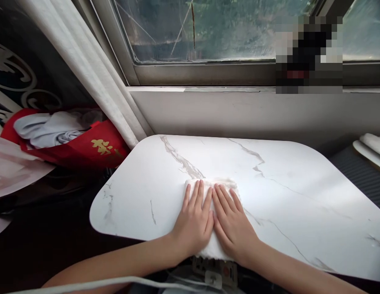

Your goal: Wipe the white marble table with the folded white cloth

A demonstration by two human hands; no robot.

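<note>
A white, fluffy cloth (219,250) lies flat on the white marble-patterned tabletop (135,179), its lower end hanging at the table's near edge. On its left half rests my left hand (194,218), palm down with fingers stretched out. Beside it, my right hand (231,220) lies flat on the right half, fingers extended. The two thumbs meet or nearly meet in the middle. Both palms cover much of the cloth, so only its top edge and lower part show.
A window (208,32) and its sill run behind the table. To the left hang a white curtain (82,61) and a red bag (86,147) holding grey cloth. A white cable (125,280) and a power strip (228,272) are below the near edge. Dark ribbed fabric (352,163) lies right.
</note>
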